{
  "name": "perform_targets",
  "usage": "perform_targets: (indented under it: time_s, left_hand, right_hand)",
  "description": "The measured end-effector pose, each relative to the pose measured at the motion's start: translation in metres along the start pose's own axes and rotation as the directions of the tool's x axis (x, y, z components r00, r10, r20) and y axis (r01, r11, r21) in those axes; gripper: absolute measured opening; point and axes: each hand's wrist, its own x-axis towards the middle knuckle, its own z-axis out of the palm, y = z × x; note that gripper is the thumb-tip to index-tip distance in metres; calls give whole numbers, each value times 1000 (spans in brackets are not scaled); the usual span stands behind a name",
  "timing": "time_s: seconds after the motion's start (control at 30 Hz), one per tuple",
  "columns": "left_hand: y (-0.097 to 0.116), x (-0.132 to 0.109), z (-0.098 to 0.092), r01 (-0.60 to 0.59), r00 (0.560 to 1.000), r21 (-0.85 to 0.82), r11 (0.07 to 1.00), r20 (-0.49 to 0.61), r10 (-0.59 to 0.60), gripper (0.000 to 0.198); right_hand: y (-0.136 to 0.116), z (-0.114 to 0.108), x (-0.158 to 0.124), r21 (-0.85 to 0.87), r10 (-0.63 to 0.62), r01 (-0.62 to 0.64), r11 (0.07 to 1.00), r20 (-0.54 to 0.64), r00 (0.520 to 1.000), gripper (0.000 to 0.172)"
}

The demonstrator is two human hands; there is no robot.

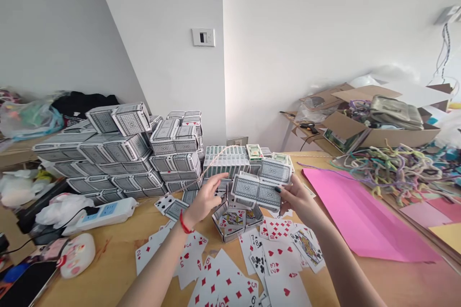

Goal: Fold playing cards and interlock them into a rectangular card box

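Note:
My right hand [296, 196] holds up a small structure folded from playing cards [260, 185], its grey patterned backs facing out. My left hand [206, 197], with a red band at the wrist, reaches toward that structure's left side with the fingers spread, close to it; I cannot tell whether they touch. Below both hands an open little box made of cards [235, 221] rests on the wooden table [108, 273]. Loose playing cards [230, 278] lie face up all around it.
A tall pile of finished card boxes [122, 153] fills the table's back left. A pink paper sheet [356, 216] lies at right, beside tangled yarn [396, 165] and cardboard boxes [370, 120]. A white power strip [104, 213], bags and a small white toy [76, 254] sit at left.

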Motion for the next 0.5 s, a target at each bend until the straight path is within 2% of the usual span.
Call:
perform_targets:
  time_s: [0.03,0.1,0.17,0.23,0.37,0.43,0.5]
  left_hand:
    - [5,-4,-1,4,1000,-113,994,31,-1,59]
    - [14,-12,2,121,991,-252,960,90,-101,69]
    - [19,-18,9,245,969,-304,921,50,-241,73]
    - [21,-24,16,307,947,-321,896,10,-321,63]
    - [23,-34,24,249,948,-295,922,-121,-294,38]
    - [24,-39,26,215,942,-218,952,-213,-261,32]
    - [25,-44,31,209,931,-109,972,-283,-232,28]
  right_hand:
    - [1,4,2,3,0,0,1000,22,1000,41]
    - [3,12,5,6,-5,4,1000,63,998,41]
    - [3,21,7,15,-9,7,1000,100,995,43]
    - [4,27,9,33,-9,6,999,106,994,42]
    - [13,30,10,123,48,-60,991,97,994,46]
    - [20,28,10,148,95,-114,982,130,987,49]
    - [28,26,8,128,115,-136,982,159,981,41]
